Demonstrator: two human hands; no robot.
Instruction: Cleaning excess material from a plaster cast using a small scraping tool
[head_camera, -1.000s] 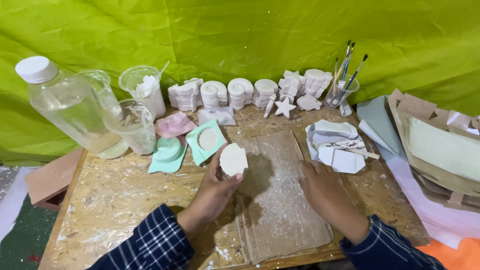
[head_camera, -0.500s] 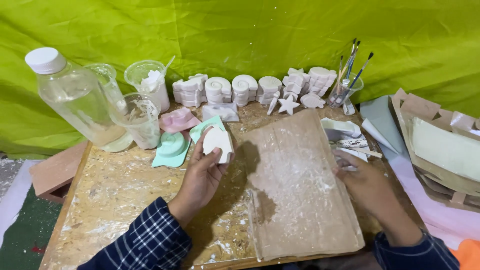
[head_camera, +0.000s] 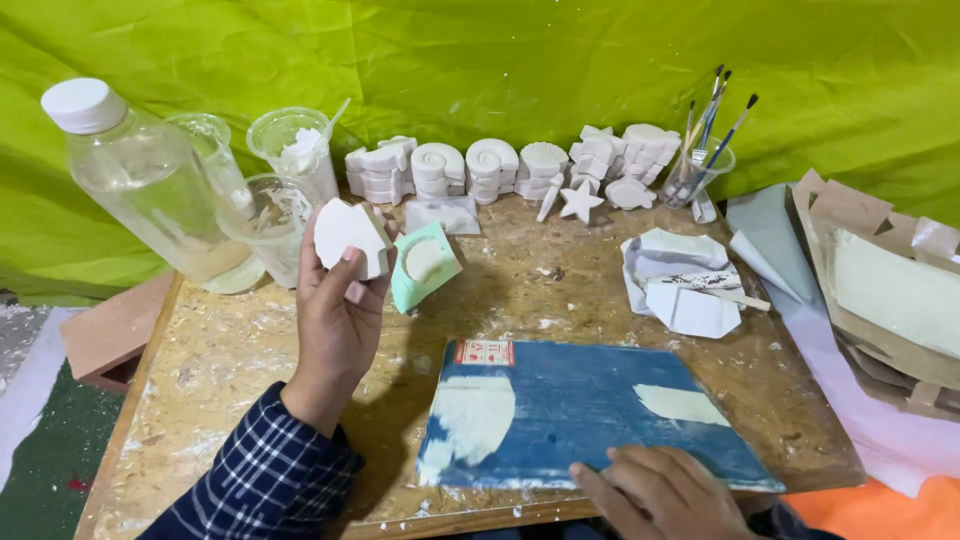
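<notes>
Two hands busy: left hand (head_camera: 335, 320) pinches the white plaster cast (head_camera: 348, 238) firmly, so keep right hand (head_camera: 665, 492) flat, empty, steadying the blue board (head_camera: 590, 412) at the desk's (head_camera: 560, 290) near edge.

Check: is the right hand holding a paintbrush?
No. The right hand rests on the near edge of the blue board; the paintbrushes stand in a cup at the back.

Your left hand (head_camera: 335, 310) is bare, with no rings or glove, and its forearm wears a dark navy sleeve checked with thin white lines. Your right hand (head_camera: 665, 495) is also bare; a sliver of dark sleeve shows just behind its wrist.
</notes>
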